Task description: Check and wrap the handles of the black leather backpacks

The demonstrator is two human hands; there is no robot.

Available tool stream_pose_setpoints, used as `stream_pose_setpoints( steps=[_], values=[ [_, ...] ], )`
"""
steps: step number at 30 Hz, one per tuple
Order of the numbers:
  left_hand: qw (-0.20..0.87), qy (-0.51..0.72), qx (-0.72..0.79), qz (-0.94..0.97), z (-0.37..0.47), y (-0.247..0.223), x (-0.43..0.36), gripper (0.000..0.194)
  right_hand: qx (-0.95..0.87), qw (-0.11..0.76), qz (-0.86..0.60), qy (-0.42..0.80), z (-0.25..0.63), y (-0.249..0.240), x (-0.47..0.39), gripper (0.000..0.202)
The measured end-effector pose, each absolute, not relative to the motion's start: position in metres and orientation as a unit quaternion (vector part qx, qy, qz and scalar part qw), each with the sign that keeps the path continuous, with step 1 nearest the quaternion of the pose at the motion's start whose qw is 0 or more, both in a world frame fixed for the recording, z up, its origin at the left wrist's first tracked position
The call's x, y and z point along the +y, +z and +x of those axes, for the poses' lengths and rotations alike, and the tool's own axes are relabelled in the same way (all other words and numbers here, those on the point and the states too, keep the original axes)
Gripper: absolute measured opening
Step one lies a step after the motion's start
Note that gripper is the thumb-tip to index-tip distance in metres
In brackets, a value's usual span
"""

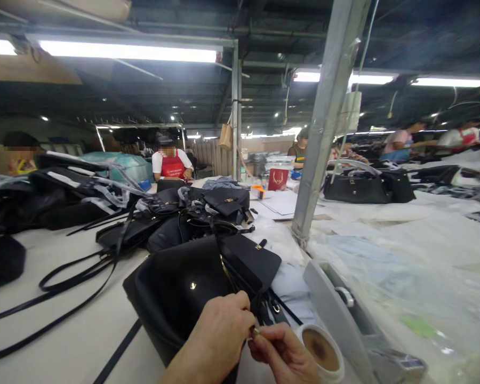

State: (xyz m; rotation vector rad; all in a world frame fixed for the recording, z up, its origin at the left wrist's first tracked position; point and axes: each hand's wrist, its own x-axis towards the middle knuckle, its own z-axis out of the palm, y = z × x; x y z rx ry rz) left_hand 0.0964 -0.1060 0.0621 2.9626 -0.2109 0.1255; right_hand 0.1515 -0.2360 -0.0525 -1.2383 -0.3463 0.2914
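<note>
One right hand (pixel 285 351) in a pinch on a gold-coloured piece (pixel 255 332), one left hand (pixel 221 332) with hidden fingertips, grip unclear.

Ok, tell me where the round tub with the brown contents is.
The tub sits low in the head view, right of centre, between the right hand and the grey holder.

The black handbag (pixel 172 293) looks like smooth leather with a soft sheen, its clasp stud (pixel 192 286) shiny gold-toned metal; the tape dispenser (pixel 325 290) is matt grey plastic, the post (pixel 327 96) dull, scuffed metal
</note>
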Motion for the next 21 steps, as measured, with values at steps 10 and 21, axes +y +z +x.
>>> stream_pose_setpoints(
  steps=[10,21],
  values=[
    [0.101,0.072,-0.083,0.989,0.095,0.06,-0.105,0.017,-0.337,0.683,-0.647,0.043,0.168,-0.048,-0.246,0.024],
    [0.158,0.063,-0.04,0.985,0.092,0.069,-0.1,0.025,-0.271,0.703,-0.656,-0.035,0.167,-0.077,-0.25,0.022]
  ],
)
